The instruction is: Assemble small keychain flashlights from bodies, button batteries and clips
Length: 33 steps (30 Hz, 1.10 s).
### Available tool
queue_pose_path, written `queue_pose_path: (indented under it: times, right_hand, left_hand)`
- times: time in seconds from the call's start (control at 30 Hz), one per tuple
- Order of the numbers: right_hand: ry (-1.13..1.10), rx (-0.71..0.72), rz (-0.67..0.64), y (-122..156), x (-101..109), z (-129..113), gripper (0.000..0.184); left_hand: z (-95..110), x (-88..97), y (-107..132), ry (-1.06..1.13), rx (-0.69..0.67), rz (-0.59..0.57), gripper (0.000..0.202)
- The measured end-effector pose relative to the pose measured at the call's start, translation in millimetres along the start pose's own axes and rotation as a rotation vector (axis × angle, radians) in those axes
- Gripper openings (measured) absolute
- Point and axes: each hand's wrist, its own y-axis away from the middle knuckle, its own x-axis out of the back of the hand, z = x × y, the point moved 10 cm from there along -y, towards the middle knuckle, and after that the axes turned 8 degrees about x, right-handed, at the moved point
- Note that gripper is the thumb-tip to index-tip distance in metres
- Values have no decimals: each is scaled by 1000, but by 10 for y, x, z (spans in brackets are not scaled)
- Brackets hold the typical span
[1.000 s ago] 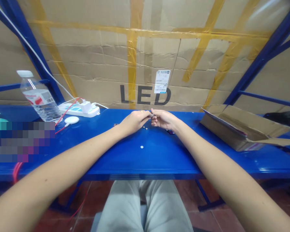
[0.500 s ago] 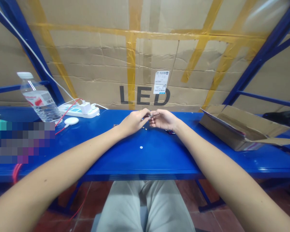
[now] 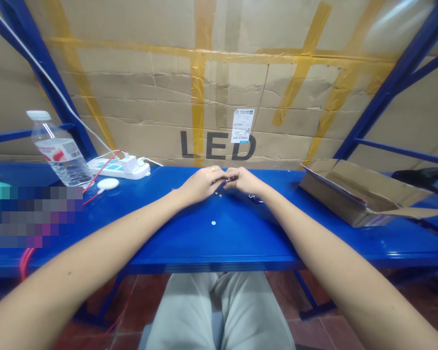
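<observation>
My left hand point(image 3: 202, 183) and my right hand point(image 3: 243, 181) meet fingertip to fingertip over the back middle of the blue table point(image 3: 190, 243). Both pinch a tiny dark part point(image 3: 227, 180) between them; it is too small to name. A ring shows on a finger of my left hand. Two tiny round pieces point(image 3: 218, 195) lie on the table just under the hands. A small silver disc point(image 3: 213, 223) lies nearer to me. A few small dark parts point(image 3: 254, 198) rest beside my right wrist.
A water bottle point(image 3: 60, 151), a white power strip point(image 3: 119, 166) with red and white cables and a white puck point(image 3: 108, 183) stand at the left. An open cardboard box point(image 3: 361, 193) lies at the right. A cardboard wall marked LED backs the table between blue frame posts.
My right hand has turned its fingers down and closed tighter against my left hand. Both hands stay at the same spot on the table.
</observation>
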Motion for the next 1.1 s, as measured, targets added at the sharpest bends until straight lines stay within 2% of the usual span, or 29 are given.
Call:
queue_pose_path:
  times: [0.1,0.17,0.27,0.37,0.5,0.7,0.8,0.87,1.03,1.1]
  right_hand:
    - [146,38,8,22,22,10,16]
    - [214,56,-39,45,-18,33,22]
    - [263,76,-118,73,-91,60,29]
    - [279,79,-145,72,-117,70,32]
    - [272,96,-162,49,-136,39,31]
    - [325,20,-200,57,-149,53,28]
    - [347,-9,-196,60,-141,62,26]
    - [349,-20,-186,58,-134,68,23]
    - [329,-47,-143,47,-113,86,15]
    - [318,-42,-141,41,-120,88,11]
  left_hand:
    - [-178,-41,-15,-78,126,-67,20]
    - [-287,-148,11,-143,179,-183,20]
    - [-388,-349,101,-184,194,-370,23]
    - [-427,-455,161,-163,193,-439,25]
    - [-421,-453,149,-121,196,-406,19]
    - [-484,-448,162,-67,365,-471,19]
    - [-442,-424,150,-8,377,-462,16]
    - [-409,-382,122,12,364,-412,14]
    - [-269,-184,24,5,263,-166,12]
    - [-183,-173,13,-3,201,-133,12]
